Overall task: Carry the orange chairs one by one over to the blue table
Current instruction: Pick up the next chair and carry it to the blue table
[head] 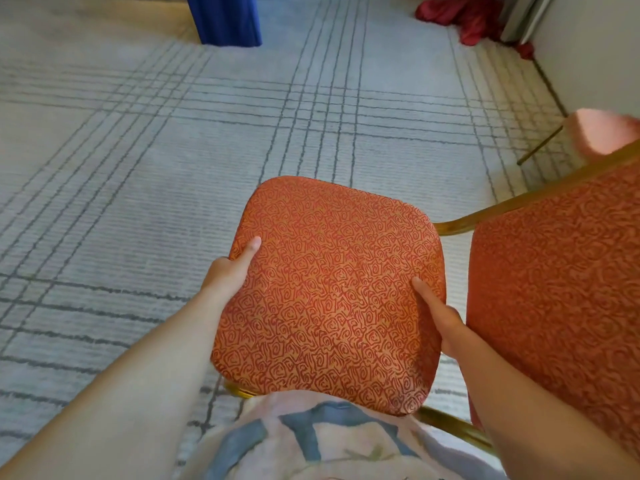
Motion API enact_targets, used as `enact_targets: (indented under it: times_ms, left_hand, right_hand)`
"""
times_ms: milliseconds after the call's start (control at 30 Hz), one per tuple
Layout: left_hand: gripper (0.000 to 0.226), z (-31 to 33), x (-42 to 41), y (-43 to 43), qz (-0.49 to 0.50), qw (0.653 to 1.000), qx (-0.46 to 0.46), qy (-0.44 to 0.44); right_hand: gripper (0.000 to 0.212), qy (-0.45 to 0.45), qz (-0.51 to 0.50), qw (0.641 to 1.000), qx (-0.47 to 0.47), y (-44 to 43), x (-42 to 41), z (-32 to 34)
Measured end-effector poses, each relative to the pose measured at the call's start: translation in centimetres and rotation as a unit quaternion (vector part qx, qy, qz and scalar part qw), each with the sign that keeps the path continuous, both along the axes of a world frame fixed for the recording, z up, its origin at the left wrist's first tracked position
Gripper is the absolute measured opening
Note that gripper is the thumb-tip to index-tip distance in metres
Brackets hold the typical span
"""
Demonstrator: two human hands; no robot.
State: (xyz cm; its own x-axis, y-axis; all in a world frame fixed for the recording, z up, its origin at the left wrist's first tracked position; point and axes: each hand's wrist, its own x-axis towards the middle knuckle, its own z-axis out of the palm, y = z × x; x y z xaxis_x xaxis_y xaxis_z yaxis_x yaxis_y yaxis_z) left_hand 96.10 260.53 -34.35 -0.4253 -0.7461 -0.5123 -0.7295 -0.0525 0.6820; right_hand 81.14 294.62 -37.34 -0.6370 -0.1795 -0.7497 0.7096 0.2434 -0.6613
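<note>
A pale carpet [104, 168] crossed by bands of thin grey lines covers the floor. At the top edge, left of centre, hangs the blue skirt of one blue table [225, 19], only its lower part in view. Two bare forearms reach in from the bottom corners. The left hand [230, 271] grips the left edge of a seat, its thumb lying flat on the patterned fabric and its fingers hidden beneath. That seat belongs to the orange chair [329, 296], which sits low in the middle of the view, just in front of the person's pale shirt [311, 445] and well apart from the blue table. Bits of its gold frame show under the seat's near edge; whether its legs touch the carpet cannot be told. The right hand [446, 327] grips the seat's right edge in the same way, thumb on top and fingers out of sight below. Just beside it on the right stands a second orange chair [554, 289] in the same swirled fabric, a gold bar running along its upper edge. Beyond that, at the right border, a paler orange cushion and one thin gold leg show part of a third chair [602, 133]. That makes three chairs counted, one held. One heap of red cloth [464, 19] lies at the top right against a white wall [588, 46].
</note>
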Motion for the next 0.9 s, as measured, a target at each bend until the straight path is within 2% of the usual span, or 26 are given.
enact_targets:
  times_ms: [300,433,567,733,900]
  left_hand:
    - [0.128,3.6,-18.8,-14.9,-0.017,0.998,-0.04,0.045]
    - [0.131,3.0,-24.9,-17.9,-0.034,0.999,-0.016,0.036]
    - [0.135,1.6,-34.6,-21.7,-0.038,0.999,-0.002,0.034]
    - [0.129,2.7,-47.0,-26.7,-0.021,0.999,-0.013,0.043]
    - [0.12,2.1,-55.1,-30.6,-0.01,1.0,-0.022,0.019]
  right_hand:
    - [0.075,0.075,-0.047,0.996,-0.011,-13.8,-16.5,3.6]
    - [0.083,0.068,-0.051,0.996,-0.002,-16.6,-21.9,3.1]
    - [0.087,0.07,-0.051,0.996,0.01,-20.9,-32.0,2.4]
    - [0.092,0.069,-0.032,0.997,0.014,-25.9,-45.2,3.3]
    - [0.097,0.053,-0.02,0.998,0.023,-30.0,-54.4,2.7]
